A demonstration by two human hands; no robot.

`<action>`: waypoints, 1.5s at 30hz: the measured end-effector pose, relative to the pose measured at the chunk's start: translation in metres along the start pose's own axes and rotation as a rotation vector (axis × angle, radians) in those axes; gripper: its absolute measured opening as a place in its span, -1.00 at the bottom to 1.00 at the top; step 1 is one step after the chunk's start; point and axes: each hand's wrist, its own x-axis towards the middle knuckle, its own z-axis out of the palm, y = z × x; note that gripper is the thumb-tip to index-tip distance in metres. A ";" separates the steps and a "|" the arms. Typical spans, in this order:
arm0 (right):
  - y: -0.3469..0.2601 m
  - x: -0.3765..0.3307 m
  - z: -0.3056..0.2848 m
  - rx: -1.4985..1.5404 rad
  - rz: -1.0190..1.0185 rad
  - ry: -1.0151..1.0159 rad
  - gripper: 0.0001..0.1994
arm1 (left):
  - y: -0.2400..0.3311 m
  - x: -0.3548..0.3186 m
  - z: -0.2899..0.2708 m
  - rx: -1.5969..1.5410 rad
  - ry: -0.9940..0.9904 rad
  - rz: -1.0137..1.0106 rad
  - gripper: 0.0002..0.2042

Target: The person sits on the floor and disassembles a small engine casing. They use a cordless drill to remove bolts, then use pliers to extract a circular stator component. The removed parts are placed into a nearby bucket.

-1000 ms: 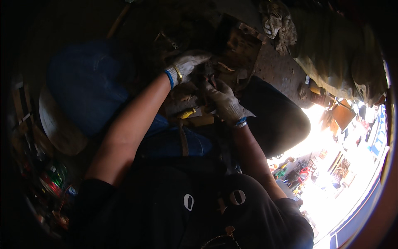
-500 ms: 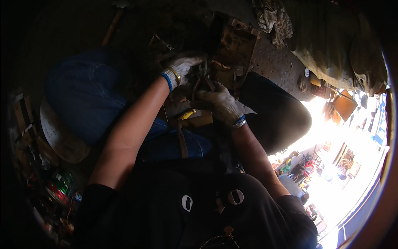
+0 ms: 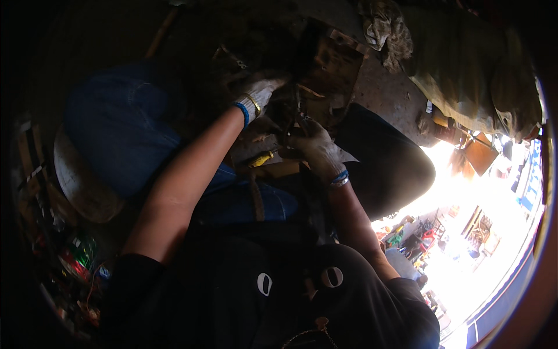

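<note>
My left hand (image 3: 261,93), in a whitish knit glove, reaches into the shadow in front of me. Its fingers are curled round something dark that I cannot make out. Close by on the right, my gloved right hand (image 3: 317,145) is closed on the handles of pliers (image 3: 299,103), whose dark head points away from me toward the left fingertips. Shadow hides what the jaws touch. A tool with a yellow handle (image 3: 261,159) lies just below, between my hands and my lap. Beyond them is a rusty metal box or plate (image 3: 334,67).
A wooden-handled tool (image 3: 161,34) lies on the dark floor at the far left. Crumpled cloth (image 3: 381,29) and a large drab cover (image 3: 465,70) are at the far right. Clutter (image 3: 81,256) stands at the lower left. Glaring sunlight falls on more goods at the right.
The pliers' handles, spread apart before, are now closed together in my right hand. My right hand has shifted slightly nearer to me; the left has moved slightly right.
</note>
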 end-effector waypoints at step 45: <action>-0.015 0.017 -0.009 -0.057 -0.027 -0.152 -0.44 | 0.011 -0.034 0.015 0.456 0.087 -0.043 -0.80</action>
